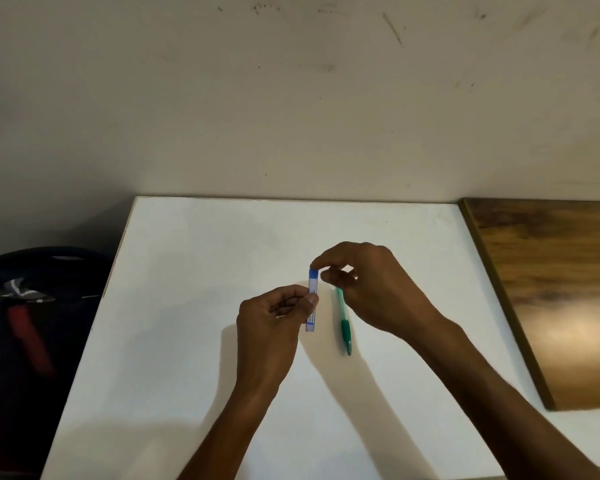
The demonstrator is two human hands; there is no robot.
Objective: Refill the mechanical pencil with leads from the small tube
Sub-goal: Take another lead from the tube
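Note:
A small blue and white lead tube (312,301) stands nearly upright above the white table (174,306). My left hand (272,318) pinches its middle between thumb and fingers. My right hand (368,285) pinches the blue cap at the tube's top end with thumb and forefinger. A green mechanical pencil (344,323) lies flat on the table just right of the tube, its upper end hidden under my right hand, its dark green grip end pointing toward me.
A brown wooden board (555,289) lies along the table's right side. A dark bag (32,317) with a red strap sits on the floor left of the table. A marked cream wall stands behind the table's far edge.

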